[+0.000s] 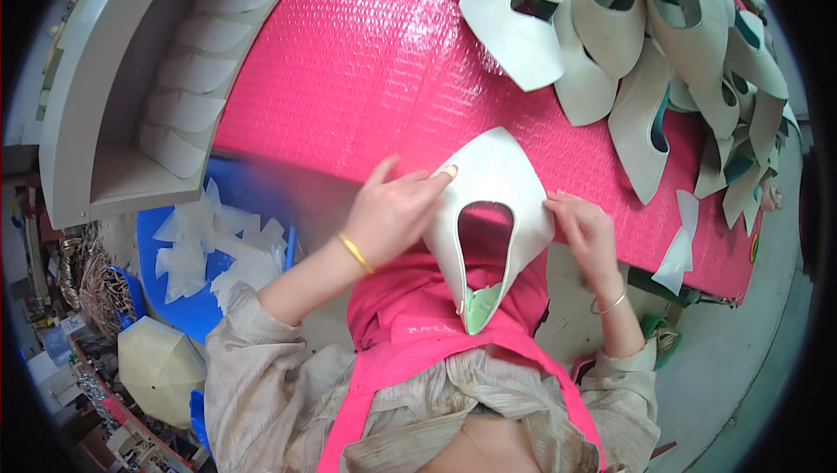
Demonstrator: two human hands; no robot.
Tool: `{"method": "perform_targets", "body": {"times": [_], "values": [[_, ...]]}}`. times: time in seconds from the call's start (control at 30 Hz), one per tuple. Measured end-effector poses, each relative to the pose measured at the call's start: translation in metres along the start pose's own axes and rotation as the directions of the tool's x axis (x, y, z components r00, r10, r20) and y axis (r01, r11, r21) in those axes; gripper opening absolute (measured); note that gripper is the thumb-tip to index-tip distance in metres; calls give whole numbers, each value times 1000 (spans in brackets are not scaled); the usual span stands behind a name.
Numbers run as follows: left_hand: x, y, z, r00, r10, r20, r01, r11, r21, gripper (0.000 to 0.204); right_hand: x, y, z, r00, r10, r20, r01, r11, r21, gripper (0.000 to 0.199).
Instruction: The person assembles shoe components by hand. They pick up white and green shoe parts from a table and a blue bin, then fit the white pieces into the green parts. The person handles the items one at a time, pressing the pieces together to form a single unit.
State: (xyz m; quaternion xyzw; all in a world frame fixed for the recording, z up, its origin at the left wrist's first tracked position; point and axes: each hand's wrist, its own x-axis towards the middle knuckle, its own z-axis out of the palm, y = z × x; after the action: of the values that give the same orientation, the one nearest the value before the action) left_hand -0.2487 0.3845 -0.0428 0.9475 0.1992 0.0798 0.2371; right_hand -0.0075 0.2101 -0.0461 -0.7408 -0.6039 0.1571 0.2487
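The white pointed shoe upper lies with its toe over the near edge of the pink-covered worktable, its green-lined heel end hanging off that edge, nearer the apron. The right hand pinches the upper's right margin, thumb against fingers; the left hand sets one fingertip on its left face, another finger raised apart — whether the others grip beneath, I can't tell. To handle it well, support both sides evenly, press lightly — avoiding creases — and keep the opening from twisting.
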Motion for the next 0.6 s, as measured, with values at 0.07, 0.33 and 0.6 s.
{"method": "perform_targets", "body": {"times": [0.07,0.33,0.6], "values": [[26,24,4,975,138,-175,-130,990,52,46,33,5,-23,988,151,-10,-146,969,202,20],[74,27,4,863,357,-356,-201,891,406,37,202,2,-27,884,-412,222,465,725,-508,34],[134,-70,-13,932,-70,-355,157,962,222,54,185,31,-54,899,-379,220,428,652,-625,31]]}}
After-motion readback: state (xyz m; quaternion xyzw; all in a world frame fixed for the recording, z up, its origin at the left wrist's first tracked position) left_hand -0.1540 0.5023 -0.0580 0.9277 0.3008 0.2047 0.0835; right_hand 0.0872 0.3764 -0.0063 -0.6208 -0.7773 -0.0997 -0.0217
